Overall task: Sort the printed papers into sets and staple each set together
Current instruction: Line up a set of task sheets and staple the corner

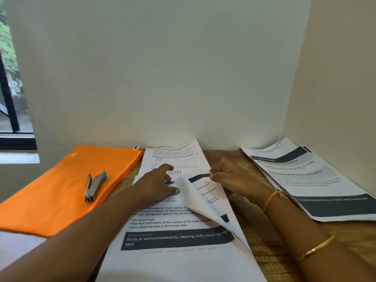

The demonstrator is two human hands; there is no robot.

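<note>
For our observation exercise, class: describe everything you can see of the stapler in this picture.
The stapler is small, of shiny silver metal with blue plastic tips at its far end. Its two arms splay apart there and join at the near end. It lies on the orange folder, left of the middle stack of papers. Nothing else touches it.

Home study corner, wooden desk (270, 251) against plain walls (162, 68), window (12, 88), printed papers (317, 180), stapler (94, 186)
</note>
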